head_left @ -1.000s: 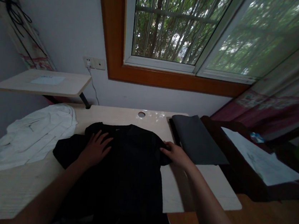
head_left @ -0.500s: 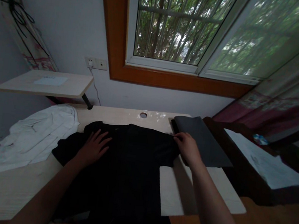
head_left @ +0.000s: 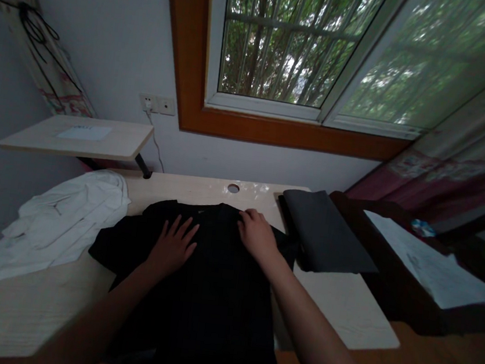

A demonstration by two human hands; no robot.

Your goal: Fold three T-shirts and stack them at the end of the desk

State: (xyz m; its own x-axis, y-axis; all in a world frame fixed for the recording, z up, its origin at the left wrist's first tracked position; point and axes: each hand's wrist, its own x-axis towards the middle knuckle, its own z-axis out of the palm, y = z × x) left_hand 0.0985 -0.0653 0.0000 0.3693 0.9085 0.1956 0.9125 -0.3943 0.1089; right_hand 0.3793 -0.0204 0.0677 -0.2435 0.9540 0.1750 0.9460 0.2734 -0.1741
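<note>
A black T-shirt [head_left: 217,284] lies spread on the light wooden desk [head_left: 350,311], its collar toward the wall and its lower part hanging near me. My left hand [head_left: 174,247] rests on the left chest of the shirt, palm down with fingers spread. At the shirt's shoulder edge, just right of the collar, my right hand [head_left: 258,236] has its fingers bent and closed on the fabric. The fingertips are partly lost against the dark cloth.
A crumpled white garment [head_left: 67,214] lies at the left, near a small raised shelf [head_left: 81,137] bearing a paper label. Dark grey folded cloth or a folder [head_left: 328,230] is on the right. Beyond it, a white sheet [head_left: 426,261] lies on a dark surface. A window [head_left: 297,42] is behind.
My right hand has left the right sleeve's edge and moved left to beside the collar. My left hand has slid slightly right, and the shirt sits a little further right.
</note>
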